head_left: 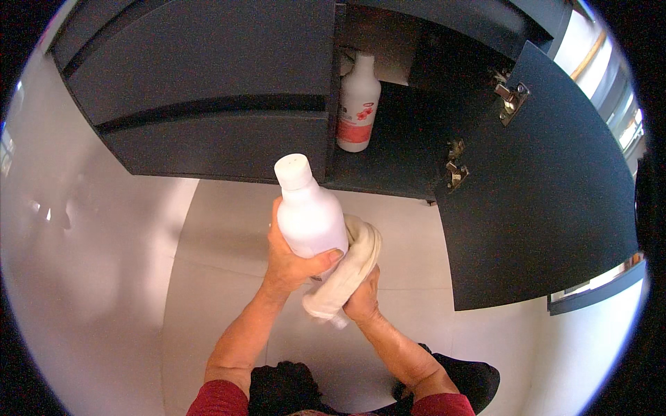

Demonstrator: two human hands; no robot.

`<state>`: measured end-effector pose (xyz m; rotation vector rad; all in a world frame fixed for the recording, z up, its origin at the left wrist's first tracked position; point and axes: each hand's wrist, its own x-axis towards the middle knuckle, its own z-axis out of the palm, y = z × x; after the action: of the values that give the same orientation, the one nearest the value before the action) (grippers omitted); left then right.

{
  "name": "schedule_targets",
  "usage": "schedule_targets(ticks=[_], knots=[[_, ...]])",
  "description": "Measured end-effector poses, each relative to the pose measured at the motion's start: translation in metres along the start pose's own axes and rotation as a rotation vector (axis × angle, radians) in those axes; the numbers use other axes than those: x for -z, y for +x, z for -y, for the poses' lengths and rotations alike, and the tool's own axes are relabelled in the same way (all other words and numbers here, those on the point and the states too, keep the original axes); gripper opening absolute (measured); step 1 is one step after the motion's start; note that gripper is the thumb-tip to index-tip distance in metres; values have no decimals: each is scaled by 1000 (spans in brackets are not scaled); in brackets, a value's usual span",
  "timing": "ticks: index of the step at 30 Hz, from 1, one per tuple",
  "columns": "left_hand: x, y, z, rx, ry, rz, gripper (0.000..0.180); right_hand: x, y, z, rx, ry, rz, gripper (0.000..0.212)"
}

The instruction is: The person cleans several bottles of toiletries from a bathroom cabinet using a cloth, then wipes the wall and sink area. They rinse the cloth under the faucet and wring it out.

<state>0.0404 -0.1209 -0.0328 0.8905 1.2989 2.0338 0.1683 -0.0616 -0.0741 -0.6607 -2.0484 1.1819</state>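
A white plastic bottle (pixel 310 215) with a white cap tilts in front of me, its top pointing away and slightly left. My left hand (pixel 290 262) is wrapped round its lower body, thumb across the front. A cream cloth (pixel 347 270) lies bunched against the bottle's right side. My right hand (pixel 363 297) is closed on that cloth and presses it to the bottle; most of its fingers are hidden behind the cloth. Inside the open cabinet stands a second white bottle (pixel 359 104), upright, with a pink label and red flowers.
A dark cabinet (pixel 208 69) spans the far side. Its door (pixel 534 201) hangs open on the right, with metal hinges (pixel 512 102) along the inner edge. Pale floor tiles (pixel 229 229) lie beneath my hands. A bright wall stands at the left.
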Motion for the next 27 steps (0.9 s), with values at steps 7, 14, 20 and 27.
schedule_targets(ticks=[7,14,20,27], knots=[[6,2,-21,139,69,137,72,8,27,69,-303,742,130,47],[-29,-5,-27,-130,-90,-397,76,1,12,45,117,-166,-221,49],[-6,-8,-18,-40,42,-163,75,9,2,29,210,44,-45,66],[-14,-20,-6,25,187,134,74,33,34,59,-133,339,112,52]])
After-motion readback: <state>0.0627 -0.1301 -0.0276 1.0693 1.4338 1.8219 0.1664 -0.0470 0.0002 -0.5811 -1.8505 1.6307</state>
